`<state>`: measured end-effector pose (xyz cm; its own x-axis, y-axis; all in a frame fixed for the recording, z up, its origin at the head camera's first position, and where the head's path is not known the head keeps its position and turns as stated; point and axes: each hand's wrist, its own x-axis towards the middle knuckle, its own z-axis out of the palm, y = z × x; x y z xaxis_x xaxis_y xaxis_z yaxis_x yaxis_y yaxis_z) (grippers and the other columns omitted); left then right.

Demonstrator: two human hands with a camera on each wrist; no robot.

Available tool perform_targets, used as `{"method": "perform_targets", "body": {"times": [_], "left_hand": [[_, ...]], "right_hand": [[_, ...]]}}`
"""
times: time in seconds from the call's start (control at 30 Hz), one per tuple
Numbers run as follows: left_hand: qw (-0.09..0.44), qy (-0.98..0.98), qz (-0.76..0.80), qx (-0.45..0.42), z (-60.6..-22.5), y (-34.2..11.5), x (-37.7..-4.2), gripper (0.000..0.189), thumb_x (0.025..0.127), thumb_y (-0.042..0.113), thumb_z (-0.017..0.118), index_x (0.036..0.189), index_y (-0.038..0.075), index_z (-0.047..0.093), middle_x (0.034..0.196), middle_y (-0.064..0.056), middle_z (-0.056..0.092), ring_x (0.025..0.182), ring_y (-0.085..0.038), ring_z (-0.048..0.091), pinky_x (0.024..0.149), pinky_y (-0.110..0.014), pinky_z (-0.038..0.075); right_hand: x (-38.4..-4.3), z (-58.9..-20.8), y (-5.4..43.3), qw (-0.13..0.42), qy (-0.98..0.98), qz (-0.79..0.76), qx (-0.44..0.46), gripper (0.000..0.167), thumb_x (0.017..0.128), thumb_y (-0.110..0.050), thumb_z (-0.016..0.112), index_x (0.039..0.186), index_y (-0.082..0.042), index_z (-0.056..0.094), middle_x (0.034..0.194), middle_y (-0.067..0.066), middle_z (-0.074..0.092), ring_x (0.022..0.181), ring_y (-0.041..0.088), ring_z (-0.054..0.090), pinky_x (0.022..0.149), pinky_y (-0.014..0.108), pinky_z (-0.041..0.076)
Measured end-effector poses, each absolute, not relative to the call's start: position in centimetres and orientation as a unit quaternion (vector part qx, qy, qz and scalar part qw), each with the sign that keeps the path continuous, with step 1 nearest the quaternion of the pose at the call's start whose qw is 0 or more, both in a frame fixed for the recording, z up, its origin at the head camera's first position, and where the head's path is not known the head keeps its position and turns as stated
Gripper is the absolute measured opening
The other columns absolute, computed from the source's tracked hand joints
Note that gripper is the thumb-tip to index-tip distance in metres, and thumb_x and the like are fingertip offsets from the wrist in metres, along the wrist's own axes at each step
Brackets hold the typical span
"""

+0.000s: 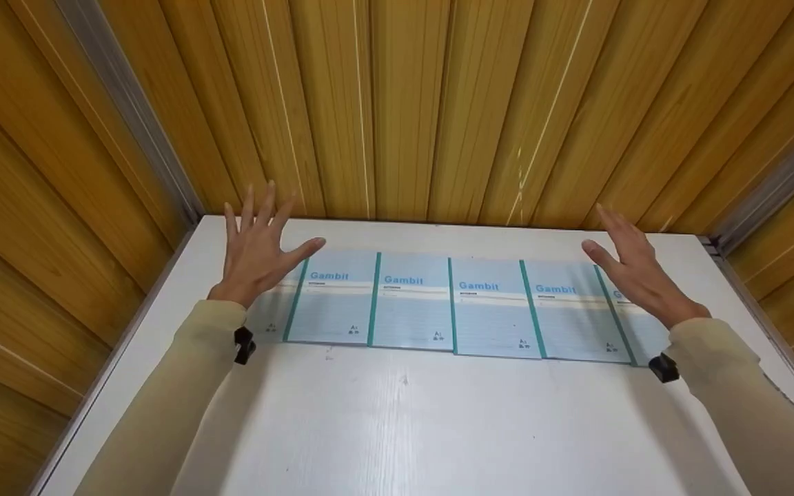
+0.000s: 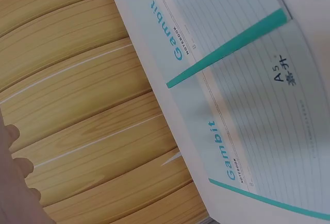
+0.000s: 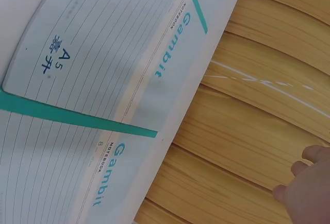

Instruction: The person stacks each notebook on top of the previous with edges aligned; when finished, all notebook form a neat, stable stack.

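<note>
Several light-blue Gambit notebooks (image 1: 411,317) with green spines lie side by side in a row on the white table (image 1: 397,420). My left hand (image 1: 256,258) is spread with straight fingers over the leftmost notebook (image 1: 269,320), covering part of it. Over the right end of the row, my right hand (image 1: 638,272) is held up with its fingers extended, overlapping the rightmost notebook (image 1: 647,337). Both hands hold nothing. In the left wrist view, two notebooks (image 2: 247,110) show their titles and ruled covers; fingertips appear at the left edge.
A wood-patterned panel wall (image 1: 404,117) stands right behind the table's far edge, with more panels on the left and right. Grey metal posts (image 1: 128,103) rise at the corners. Small black clips (image 1: 664,368) sit at both sleeve cuffs.
</note>
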<state>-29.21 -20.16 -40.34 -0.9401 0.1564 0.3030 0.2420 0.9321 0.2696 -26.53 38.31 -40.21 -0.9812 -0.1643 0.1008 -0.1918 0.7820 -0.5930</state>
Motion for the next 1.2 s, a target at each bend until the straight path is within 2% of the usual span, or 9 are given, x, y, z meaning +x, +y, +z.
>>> {"method": "perform_targets", "body": {"times": [0.23,0.43,0.57,0.7,0.83,1.0,1.2], "left_hand": [[0.15,-0.958,-0.206,-0.135,-40.2,-19.8,-29.0,0.097,0.094,0.072,0.059,0.169,0.018,0.03,0.177,-0.011,0.01,0.162,-0.037,0.001,0.127,-0.055,-0.011],[0.139,-0.944,-0.261,-0.144,-40.2,-19.3,-28.8,0.098,0.094,0.068,0.065,0.169,0.017,0.03,0.177,-0.009,0.013,0.163,-0.036,0.004,0.127,-0.064,0.003],[0.119,-0.933,-0.311,-0.139,-40.4,-18.8,-28.6,0.098,0.093,0.067,0.069,0.169,0.018,0.031,0.178,-0.006,0.012,0.163,-0.034,0.004,0.124,-0.069,0.008],[0.116,-0.923,-0.341,-0.136,-40.8,-18.4,-28.5,0.097,0.092,0.064,0.073,0.168,0.019,0.033,0.177,-0.004,0.014,0.162,-0.034,0.008,0.125,-0.068,0.011],[0.115,-0.918,-0.353,-0.142,-41.3,-18.1,-28.3,0.096,0.091,0.062,0.075,0.167,0.018,0.036,0.177,-0.004,0.017,0.162,-0.035,0.012,0.124,-0.069,0.013],[0.108,-0.916,-0.356,-0.15,-41.9,-17.8,-28.1,0.095,0.091,0.055,0.081,0.166,0.014,0.039,0.176,-0.006,0.02,0.162,-0.032,0.014,0.126,-0.065,0.015],[0.098,-0.915,-0.355,-0.167,-42.5,-17.1,-27.8,0.1,0.087,0.05,0.087,0.166,0.014,0.038,0.175,-0.006,0.024,0.161,-0.029,0.017,0.127,-0.06,0.019]], "right_hand": [[-26.4,-39.7,37.1,0.005,-0.932,0.354,0.074,0.085,0.109,-0.056,0.05,0.172,-0.028,0.0,0.177,0.016,-0.005,0.158,0.052,-0.005,0.114,0.083,-0.004],[-26.2,-39.7,36.2,0.0,-0.93,0.363,0.055,0.091,0.106,-0.06,0.054,0.173,-0.027,0.002,0.177,0.017,-0.003,0.158,0.053,-0.002,0.115,0.083,0.002],[-25.9,-39.8,35.8,0.009,-0.929,0.365,0.058,0.097,0.102,-0.059,0.064,0.173,-0.025,0.006,0.177,0.017,0.002,0.159,0.051,0.003,0.117,0.08,0.008],[-25.7,-40.3,35.2,0.015,-0.928,0.362,0.081,0.104,0.097,-0.054,0.074,0.173,-0.022,0.01,0.177,0.016,0.008,0.159,0.048,0.008,0.119,0.077,0.014],[-25.6,-40.9,34.4,0.019,-0.928,0.358,0.101,0.104,0.095,-0.047,0.08,0.172,-0.019,0.015,0.177,0.015,0.013,0.159,0.046,0.013,0.121,0.073,0.017],[-25.6,-41.2,33.0,0.004,-0.928,0.355,0.108,0.1,0.095,-0.031,0.084,0.172,-0.02,0.02,0.175,0.016,0.019,0.157,0.048,0.021,0.119,0.072,0.024],[-25.4,-41.7,31.5,-0.002,-0.926,0.358,0.118,0.095,0.094,-0.029,0.085,0.17,-0.02,0.028,0.172,0.016,0.028,0.15,0.052,0.034,0.117,0.07,0.033]]}}
